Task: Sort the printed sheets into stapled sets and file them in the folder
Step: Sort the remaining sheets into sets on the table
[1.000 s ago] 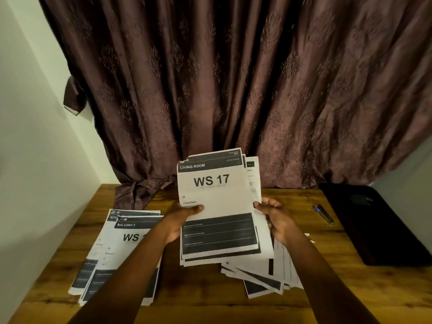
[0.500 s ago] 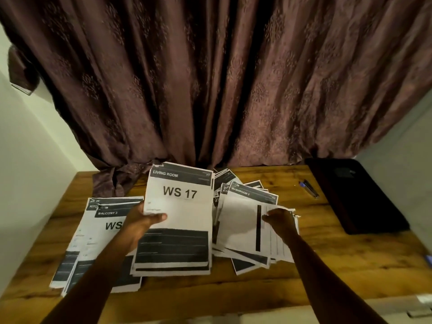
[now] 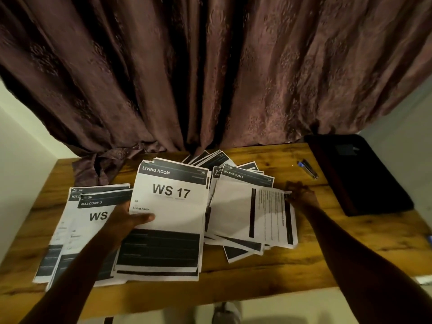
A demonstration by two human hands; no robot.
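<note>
- Here, in the head view, your left hand [image 3: 127, 217] grips the "LIVING ROOM / WS 17" set [image 3: 168, 220] at its left edge, thumb curled over the top sheet, fingers hidden beneath.
- That set lies at the middle of the wooden table [image 3: 292, 267], its left edge overlapping the "BALCONY 3" stack [image 3: 93, 220], which sits on the table's left side near the front edge.
- Your right hand [image 3: 300, 195] rests at the far right corner of the loose pile [image 3: 245, 218], fingertips at the corner of the top sideways sheet [image 3: 273, 216]; blur hides whether they pinch it, so you cannot tell its grip.
- The loose pile fans out just right of the WS 17 set, a "WASHROOM 2" sheet [image 3: 243, 181] showing near its top.
- The black folder [image 3: 364, 178] lies at the table's far right, well apart from the pile, with a blue pen [image 3: 307, 168] between them.
- Bare wood runs along the front edge and right of the pile; the curtain [image 3: 210, 73] bunches onto the table's back left.
</note>
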